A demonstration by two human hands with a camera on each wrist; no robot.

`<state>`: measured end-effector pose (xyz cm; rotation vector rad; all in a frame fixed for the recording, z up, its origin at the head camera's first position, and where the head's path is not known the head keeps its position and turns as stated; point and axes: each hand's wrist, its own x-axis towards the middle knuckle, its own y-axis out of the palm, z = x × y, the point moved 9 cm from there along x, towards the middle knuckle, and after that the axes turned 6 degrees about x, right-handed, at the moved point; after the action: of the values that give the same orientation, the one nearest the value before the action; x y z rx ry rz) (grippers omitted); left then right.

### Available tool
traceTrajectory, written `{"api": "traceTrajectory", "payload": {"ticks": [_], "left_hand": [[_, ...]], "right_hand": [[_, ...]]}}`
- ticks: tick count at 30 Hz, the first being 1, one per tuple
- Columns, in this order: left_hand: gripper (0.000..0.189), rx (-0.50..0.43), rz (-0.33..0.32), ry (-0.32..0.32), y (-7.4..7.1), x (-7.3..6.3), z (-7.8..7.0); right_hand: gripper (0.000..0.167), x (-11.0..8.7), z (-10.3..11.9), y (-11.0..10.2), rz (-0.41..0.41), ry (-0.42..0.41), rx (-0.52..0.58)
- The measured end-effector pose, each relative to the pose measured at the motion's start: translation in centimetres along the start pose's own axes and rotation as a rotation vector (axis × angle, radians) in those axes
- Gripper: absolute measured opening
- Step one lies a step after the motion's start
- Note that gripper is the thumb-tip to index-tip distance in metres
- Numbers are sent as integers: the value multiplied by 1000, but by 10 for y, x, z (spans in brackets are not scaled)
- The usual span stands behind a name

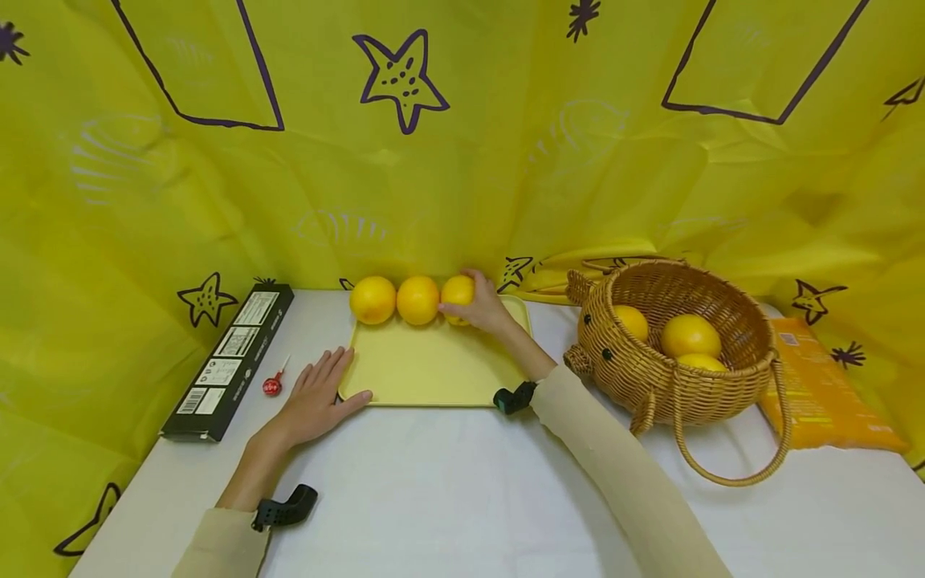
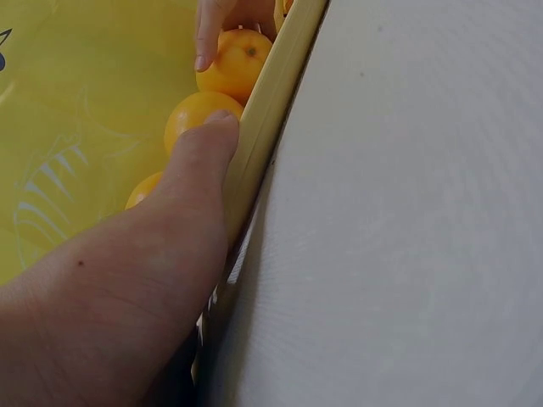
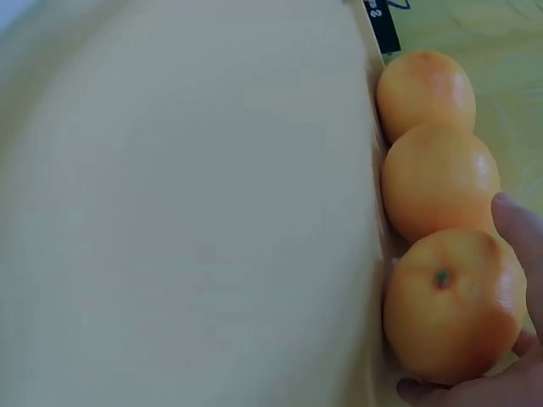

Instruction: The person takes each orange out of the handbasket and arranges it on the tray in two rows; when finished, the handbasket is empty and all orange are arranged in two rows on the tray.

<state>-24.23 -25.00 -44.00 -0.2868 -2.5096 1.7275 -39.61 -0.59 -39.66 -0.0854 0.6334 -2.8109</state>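
Three oranges stand in a row along the far side of a pale yellow tray (image 1: 426, 369): a left one (image 1: 372, 300), a middle one (image 1: 417, 300) and a right one (image 3: 454, 305). My right hand (image 1: 478, 303) holds the right orange, thumb on its near left side and fingers behind it. In the right wrist view that orange touches the middle orange (image 3: 441, 182). At the tray's left edge lies my left hand (image 1: 318, 400), fingers extended and thumb over the near left corner. It holds nothing.
A wicker animal-shaped basket (image 1: 629, 385) with several oranges stands right, its handle hanging forward. Behind it lies an orange packet (image 1: 831, 401). Left of the tray are a red lollipop (image 1: 272, 385) and a long black box (image 1: 230, 361). Yellow cloth (image 1: 470, 185) hangs close behind.
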Motion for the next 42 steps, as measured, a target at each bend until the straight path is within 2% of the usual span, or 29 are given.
{"api": "traceTrajectory", "payload": {"ticks": [4, 8, 14, 19, 26, 34, 42], "left_hand": [[90, -11, -8, 2, 1, -1, 0], [90, -16, -4, 7, 2, 0, -1], [90, -5, -4, 0, -1, 2, 1], [91, -1, 0, 2, -2, 1, 2], [91, -10, -2, 5, -1, 1, 0], [91, -6, -5, 7, -1, 0, 0], [91, -6, -1, 4, 0, 0, -1]], "right_hand": [[87, -13, 10, -10, -44, -27, 26], [79, -47, 33, -25, -64, -113, 83], [69, -110, 59, -40, 47, -207, 207], [64, -153, 57, -59, 74, -220, 249], [56, -199, 52, -88, 77, -239, 296], [49, -219, 50, -113, 36, -295, 333], [44, -224, 53, -119, 59, -342, 425]]}}
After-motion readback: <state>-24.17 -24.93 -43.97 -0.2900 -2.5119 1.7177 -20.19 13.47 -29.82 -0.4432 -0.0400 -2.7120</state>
